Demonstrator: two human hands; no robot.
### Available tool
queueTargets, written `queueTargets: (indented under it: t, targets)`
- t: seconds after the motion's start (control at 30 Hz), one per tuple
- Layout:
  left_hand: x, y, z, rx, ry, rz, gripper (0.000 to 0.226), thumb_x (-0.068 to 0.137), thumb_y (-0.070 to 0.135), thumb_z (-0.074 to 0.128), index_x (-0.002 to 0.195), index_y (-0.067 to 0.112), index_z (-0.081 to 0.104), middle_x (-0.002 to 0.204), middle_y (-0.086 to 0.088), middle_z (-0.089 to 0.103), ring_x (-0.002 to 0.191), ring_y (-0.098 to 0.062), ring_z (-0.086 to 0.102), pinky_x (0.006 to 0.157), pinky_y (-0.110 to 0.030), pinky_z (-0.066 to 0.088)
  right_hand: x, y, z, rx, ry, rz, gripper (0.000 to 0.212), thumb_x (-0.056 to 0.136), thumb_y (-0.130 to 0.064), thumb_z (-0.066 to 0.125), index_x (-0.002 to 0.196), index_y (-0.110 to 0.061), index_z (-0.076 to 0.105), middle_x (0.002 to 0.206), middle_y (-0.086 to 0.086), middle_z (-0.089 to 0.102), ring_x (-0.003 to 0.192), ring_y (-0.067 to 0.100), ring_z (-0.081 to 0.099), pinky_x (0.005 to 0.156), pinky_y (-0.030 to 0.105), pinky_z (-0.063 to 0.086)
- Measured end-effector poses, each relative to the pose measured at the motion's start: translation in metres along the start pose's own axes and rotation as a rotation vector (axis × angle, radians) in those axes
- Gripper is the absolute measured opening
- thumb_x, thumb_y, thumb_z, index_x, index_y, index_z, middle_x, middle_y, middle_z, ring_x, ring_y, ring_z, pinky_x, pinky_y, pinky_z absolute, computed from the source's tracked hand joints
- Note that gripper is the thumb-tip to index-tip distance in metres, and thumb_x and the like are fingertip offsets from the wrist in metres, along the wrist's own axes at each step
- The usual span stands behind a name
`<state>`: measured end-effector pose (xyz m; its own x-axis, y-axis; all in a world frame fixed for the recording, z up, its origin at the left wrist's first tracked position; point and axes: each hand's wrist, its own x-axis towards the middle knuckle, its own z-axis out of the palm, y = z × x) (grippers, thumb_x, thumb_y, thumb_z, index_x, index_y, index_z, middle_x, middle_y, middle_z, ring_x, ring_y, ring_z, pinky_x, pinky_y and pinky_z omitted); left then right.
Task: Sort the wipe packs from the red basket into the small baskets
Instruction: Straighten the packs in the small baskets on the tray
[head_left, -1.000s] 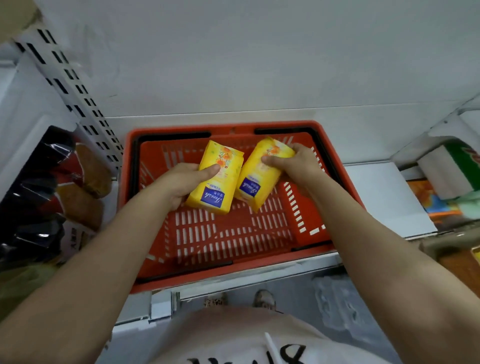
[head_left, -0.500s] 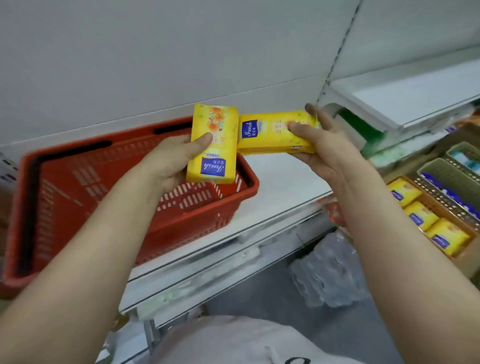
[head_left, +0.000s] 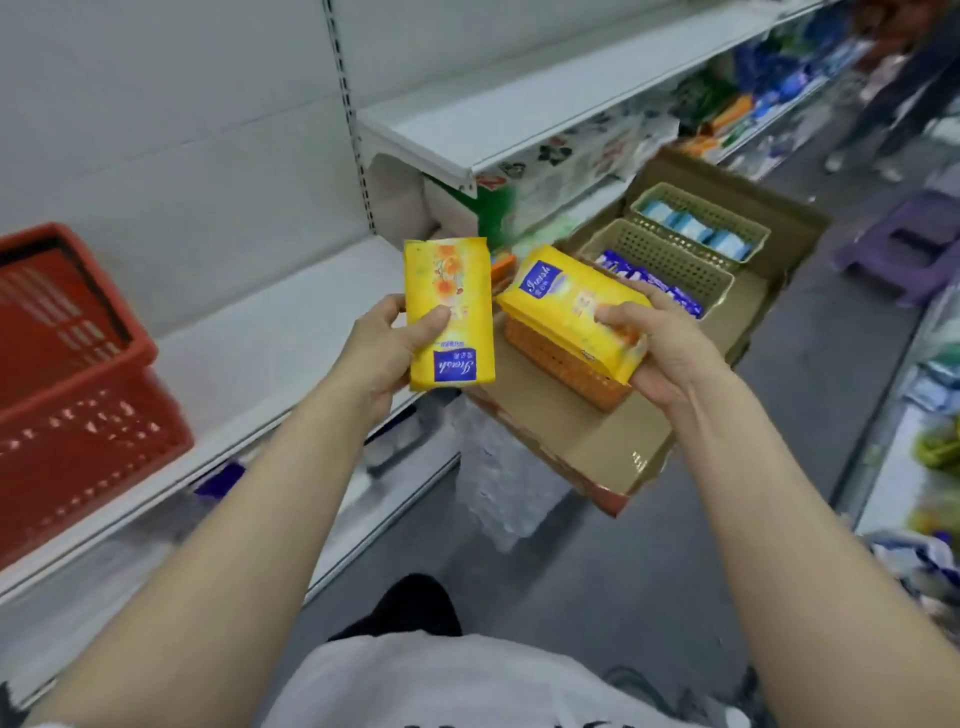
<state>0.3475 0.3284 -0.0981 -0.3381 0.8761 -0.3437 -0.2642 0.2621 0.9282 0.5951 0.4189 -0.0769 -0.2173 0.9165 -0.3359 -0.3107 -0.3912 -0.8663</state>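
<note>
Yellow film crinkles under both my grips: I hold one wipe pack in each hand. My left hand (head_left: 387, 348) has its pack (head_left: 448, 312) upright, thumb pressed flat on the printed face and the other fingers curled behind it where I cannot see them. My right hand (head_left: 657, 345) clasps the second pack (head_left: 566, 306) from its near end, thumb on top, fingers wrapped underneath, so the pack tilts away from me. That second pack hangs directly over the orange basket (head_left: 561, 364), which sits nearest me in the cardboard tray (head_left: 597, 447). Whether the orange basket already holds anything I cannot tell, because the pack covers its mouth.

Beyond it in the same tray stand two tan baskets: the middle one (head_left: 670, 254) holds dark blue packs (head_left: 649, 280), the far one (head_left: 696, 213) light blue ones. The red basket (head_left: 78, 395) rests on the white shelf (head_left: 270, 332) well off to my left, and I see nothing inside the part that shows.

I judge both yellow packs belong in the orange basket. The risk lies in my right hand's grip on one end only; the film looks slick, and if I loosen before the pack is low enough, it could tip over the rim onto the tray or slide toward the blue packs. Dropping both together could jam them crosswise. The tray also seems to overhang its support, so a hard push might rock it.
</note>
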Motion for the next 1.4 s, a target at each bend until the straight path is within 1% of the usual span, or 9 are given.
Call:
queueTargets:
  t: [0.1,0.2,0.37,0.6,0.73,0.9,1.1,1.3,1.4]
  targets:
    - [0.021,-0.005,0.034,0.048,-0.034,-0.021,0.044,0.087,0.028,0.072,0.126,0.015,0.057,0.103,-0.006,0.075,0.077,-0.019,0.075,0.060,-0.035,0.059,0.023,-0.006,-0.036,0.015,0.029,0.007,0.040,0.078,0.012,0.066,0.109,-0.012,0.060,0.090,0.012,0.069,0.081,0.027,0.065,0.082,0.053,0.055]
    - [0.055,-0.006,0.062,0.080,-0.027,-0.033,0.047,0.088,0.032,0.072,0.130,0.016,0.057,0.104,-0.006,0.075,0.078,-0.019,0.074,0.064,-0.038,0.060,0.056,-0.012,-0.060,-0.013,0.051,0.016,0.039,0.077,0.006,0.073,0.109,-0.011,0.059,0.093,0.014,0.068,0.082,0.028,0.062,0.087,0.052,0.053]
    - [0.124,-0.003,0.124,-0.021,-0.039,-0.075,0.045,0.090,0.019,0.070,0.132,0.012,0.055,0.114,-0.009,0.072,0.089,-0.022,0.072,0.072,-0.036,0.060,0.123,-0.039,-0.091,-0.135,0.096,0.046,0.035,0.073,0.005,0.078,0.098,-0.013,0.061,0.086,0.012,0.073,0.069,0.025,0.071,0.058,0.040,0.060]
    - [0.184,0.009,0.180,-0.053,-0.001,-0.140,0.037,0.087,0.011,0.071,0.123,0.014,0.060,0.107,-0.006,0.073,0.087,-0.019,0.073,0.074,-0.035,0.060,0.213,-0.082,-0.120,-0.441,0.082,0.081,0.046,0.068,-0.001,0.086,0.108,-0.017,0.069,0.087,0.002,0.073,0.067,0.016,0.073,0.057,0.035,0.059]
    - [0.201,0.005,0.169,-0.044,0.153,-0.175,0.032,0.083,0.017,0.076,0.113,0.013,0.064,0.101,-0.005,0.075,0.080,-0.015,0.074,0.072,-0.031,0.061,0.256,-0.073,-0.126,-0.606,-0.049,0.239,0.049,0.067,-0.007,0.088,0.111,-0.022,0.070,0.099,0.007,0.071,0.071,0.019,0.075,0.059,0.036,0.060]
    - [0.209,-0.016,0.160,-0.084,0.402,-0.234,0.058,0.079,0.024,0.080,0.129,0.010,0.056,0.115,-0.010,0.070,0.094,-0.022,0.072,0.083,-0.039,0.059,0.317,-0.048,-0.132,-0.796,-0.261,0.336,0.049,0.070,-0.014,0.087,0.112,-0.027,0.068,0.106,0.005,0.069,0.088,0.023,0.071,0.070,0.042,0.062]
    - [0.185,-0.051,0.194,-0.214,0.607,-0.298,0.039,0.086,0.014,0.072,0.123,0.009,0.061,0.099,-0.005,0.075,0.074,-0.016,0.072,0.063,-0.030,0.059,0.368,-0.026,-0.134,-0.973,-0.572,0.448,0.045,0.074,-0.021,0.086,0.111,-0.035,0.065,0.110,-0.003,0.066,0.090,0.016,0.068,0.064,0.032,0.059]
    - [0.151,-0.082,0.229,-0.274,0.782,-0.329,0.040,0.084,0.018,0.074,0.122,0.011,0.062,0.104,-0.009,0.074,0.077,-0.018,0.072,0.069,-0.033,0.057,0.390,0.000,-0.135,-1.178,-0.750,0.254,0.048,0.078,-0.031,0.082,0.120,-0.035,0.059,0.130,-0.002,0.056,0.118,0.024,0.055,0.096,0.046,0.051]
    - [0.137,-0.093,0.240,-0.281,0.837,-0.363,0.042,0.084,0.018,0.075,0.122,0.010,0.062,0.103,-0.010,0.074,0.081,-0.021,0.071,0.078,-0.037,0.057,0.387,0.009,-0.136,-1.118,-0.772,0.150,0.047,0.080,-0.032,0.080,0.121,-0.032,0.056,0.121,-0.009,0.054,0.117,0.022,0.055,0.082,0.032,0.052]
